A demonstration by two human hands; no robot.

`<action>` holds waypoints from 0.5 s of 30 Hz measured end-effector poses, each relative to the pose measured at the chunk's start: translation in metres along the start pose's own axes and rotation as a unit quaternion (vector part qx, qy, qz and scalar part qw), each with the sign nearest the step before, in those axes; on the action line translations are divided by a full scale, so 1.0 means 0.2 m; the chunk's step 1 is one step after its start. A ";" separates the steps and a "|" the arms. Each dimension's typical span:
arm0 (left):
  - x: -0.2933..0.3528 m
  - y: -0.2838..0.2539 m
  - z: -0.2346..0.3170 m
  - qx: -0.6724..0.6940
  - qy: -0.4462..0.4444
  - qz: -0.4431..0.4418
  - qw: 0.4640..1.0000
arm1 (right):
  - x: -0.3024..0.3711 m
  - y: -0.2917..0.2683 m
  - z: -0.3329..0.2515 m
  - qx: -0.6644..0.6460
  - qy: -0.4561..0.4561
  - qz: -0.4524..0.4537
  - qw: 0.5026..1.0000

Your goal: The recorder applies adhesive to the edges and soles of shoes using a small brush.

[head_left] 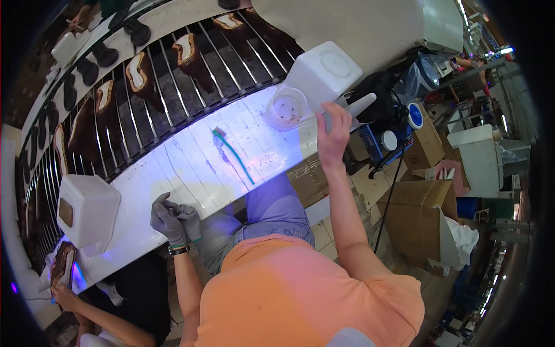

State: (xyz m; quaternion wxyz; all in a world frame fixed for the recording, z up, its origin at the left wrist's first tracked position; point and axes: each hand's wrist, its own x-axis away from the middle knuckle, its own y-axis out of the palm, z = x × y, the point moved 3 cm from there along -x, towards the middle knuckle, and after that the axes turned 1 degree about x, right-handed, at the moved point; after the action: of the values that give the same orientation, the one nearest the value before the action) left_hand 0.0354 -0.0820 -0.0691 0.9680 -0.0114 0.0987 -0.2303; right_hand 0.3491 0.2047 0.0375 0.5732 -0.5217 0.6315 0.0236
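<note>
My left hand (pixel 174 220), in a grey glove, hovers by the near edge of the white bench (pixel 191 168). Its fingers are curled, and anything inside them is hidden. Raised over the bench's right end, my bare right hand (pixel 335 137) has bent fingers around something greyish that I cannot make out. Close beyond it are a white conical nozzle (pixel 363 104), a white square-sided container (pixel 325 69) and a clear round tub (pixel 287 109) with dark specks inside. Between my hands lies a slim green-handled tool (pixel 236 157), perhaps a brush, with a greyish end.
Brown boot uppers (pixel 139 78) with pale undersides lie on a slatted metal rack (pixel 219 75). Black soles (pixel 106 55) line the strip beyond. Left stands another white container (pixel 92 211); a co-worker's hand (pixel 65 296) holds a brown piece below it. Cardboard boxes (pixel 416 225) sit right.
</note>
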 end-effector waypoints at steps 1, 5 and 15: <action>0.00 0.00 0.00 0.007 -0.002 -0.004 1.000 | -0.07 0.05 0.00 -0.012 0.001 -0.013 1.000; 0.00 0.00 0.03 -0.019 0.010 -0.005 1.000 | -0.28 0.33 0.03 0.127 0.014 -0.345 0.930; -0.01 0.00 0.02 -0.024 0.020 -0.005 0.999 | -0.45 0.47 0.07 0.115 -0.101 -0.440 0.885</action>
State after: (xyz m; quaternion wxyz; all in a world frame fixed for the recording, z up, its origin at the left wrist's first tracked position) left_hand 0.0349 -0.0818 -0.0644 0.9641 -0.0305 0.1237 -0.2330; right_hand 0.2766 0.3136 0.0459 0.6411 -0.6716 0.2736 -0.2510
